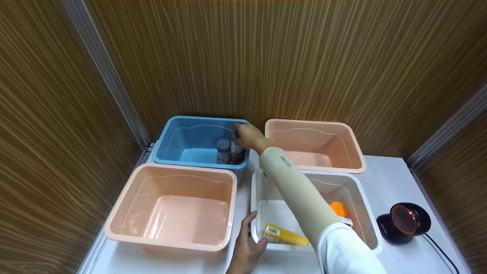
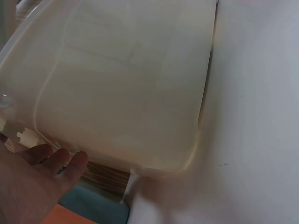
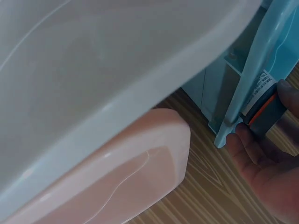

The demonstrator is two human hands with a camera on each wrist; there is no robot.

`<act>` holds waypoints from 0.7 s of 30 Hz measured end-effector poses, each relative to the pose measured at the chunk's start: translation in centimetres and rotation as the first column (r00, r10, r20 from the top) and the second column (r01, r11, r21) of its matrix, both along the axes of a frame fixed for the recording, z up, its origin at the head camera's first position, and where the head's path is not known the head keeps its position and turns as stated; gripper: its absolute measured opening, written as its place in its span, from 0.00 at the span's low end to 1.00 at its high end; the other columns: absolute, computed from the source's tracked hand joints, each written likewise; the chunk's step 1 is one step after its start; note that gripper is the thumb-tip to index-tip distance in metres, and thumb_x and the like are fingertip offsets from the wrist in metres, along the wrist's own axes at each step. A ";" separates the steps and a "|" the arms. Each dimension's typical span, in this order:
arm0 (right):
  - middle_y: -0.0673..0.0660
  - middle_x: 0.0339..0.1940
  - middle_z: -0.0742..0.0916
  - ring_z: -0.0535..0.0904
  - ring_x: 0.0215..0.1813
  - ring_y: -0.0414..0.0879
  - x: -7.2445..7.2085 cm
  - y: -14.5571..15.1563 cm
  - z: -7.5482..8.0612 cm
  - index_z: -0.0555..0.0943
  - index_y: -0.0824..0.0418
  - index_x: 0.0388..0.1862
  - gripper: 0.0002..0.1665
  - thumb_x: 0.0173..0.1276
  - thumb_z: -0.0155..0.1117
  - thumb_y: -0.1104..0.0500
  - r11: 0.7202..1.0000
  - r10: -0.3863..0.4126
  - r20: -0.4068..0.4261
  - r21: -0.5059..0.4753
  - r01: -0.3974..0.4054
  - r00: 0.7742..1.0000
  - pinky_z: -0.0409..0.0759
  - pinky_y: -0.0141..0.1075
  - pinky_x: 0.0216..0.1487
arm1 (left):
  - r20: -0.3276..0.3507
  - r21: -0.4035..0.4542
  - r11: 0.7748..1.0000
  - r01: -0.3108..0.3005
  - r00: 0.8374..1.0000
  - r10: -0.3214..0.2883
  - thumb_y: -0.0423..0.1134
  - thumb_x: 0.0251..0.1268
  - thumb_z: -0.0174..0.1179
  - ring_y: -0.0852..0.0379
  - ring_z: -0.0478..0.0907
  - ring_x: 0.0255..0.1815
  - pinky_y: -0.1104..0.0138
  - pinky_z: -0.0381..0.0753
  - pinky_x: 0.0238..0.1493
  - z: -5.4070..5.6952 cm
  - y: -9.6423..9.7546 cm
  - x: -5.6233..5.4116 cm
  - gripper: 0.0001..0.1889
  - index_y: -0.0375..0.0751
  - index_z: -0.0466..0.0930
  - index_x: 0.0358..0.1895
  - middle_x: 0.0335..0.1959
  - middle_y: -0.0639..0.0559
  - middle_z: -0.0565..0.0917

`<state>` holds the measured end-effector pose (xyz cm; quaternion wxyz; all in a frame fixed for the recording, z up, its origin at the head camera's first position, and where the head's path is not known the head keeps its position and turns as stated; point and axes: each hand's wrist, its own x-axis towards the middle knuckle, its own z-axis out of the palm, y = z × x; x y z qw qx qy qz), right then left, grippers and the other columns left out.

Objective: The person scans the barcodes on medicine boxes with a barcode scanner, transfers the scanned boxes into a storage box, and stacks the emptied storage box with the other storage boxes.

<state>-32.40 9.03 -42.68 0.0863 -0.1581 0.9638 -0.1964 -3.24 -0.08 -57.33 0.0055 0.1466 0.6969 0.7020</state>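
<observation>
In the head view my right hand (image 1: 249,136) reaches into the right end of the blue bin (image 1: 196,155). It grips a jar (image 1: 236,151) by its top. The right wrist view shows thumb and fingers round the jar's dark lid (image 3: 270,114), with an orange ring and a printed white label below. A second dark-lidded jar (image 1: 223,152) stands just left of it. My left hand (image 1: 246,247) rests at the near left corner of the white bin (image 1: 279,209), fingers loosely spread against it. A yellow box (image 1: 285,235) lies inside, with an orange item (image 1: 338,209) partly behind my right forearm.
A pink bin (image 1: 186,219) stands at front left, another pink bin (image 1: 308,156) at back right. On the right sits a black device (image 1: 405,222) with a red-lit face and a cable. Wood-patterned panels (image 1: 228,57) enclose the white table.
</observation>
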 end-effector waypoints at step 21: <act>0.65 0.72 0.72 0.70 0.69 0.59 0.9 3.1 2.7 0.72 0.59 0.73 0.34 0.70 0.69 0.58 0.995 -0.065 -0.093 -0.075 0.058 0.994 0.69 0.51 0.68 | -0.101 -0.005 1.000 0.020 0.995 -0.021 0.35 0.65 0.60 0.48 0.75 0.61 0.56 0.76 0.60 -0.7 -0.2 -0.8 0.37 0.40 0.56 0.76 0.68 0.36 0.70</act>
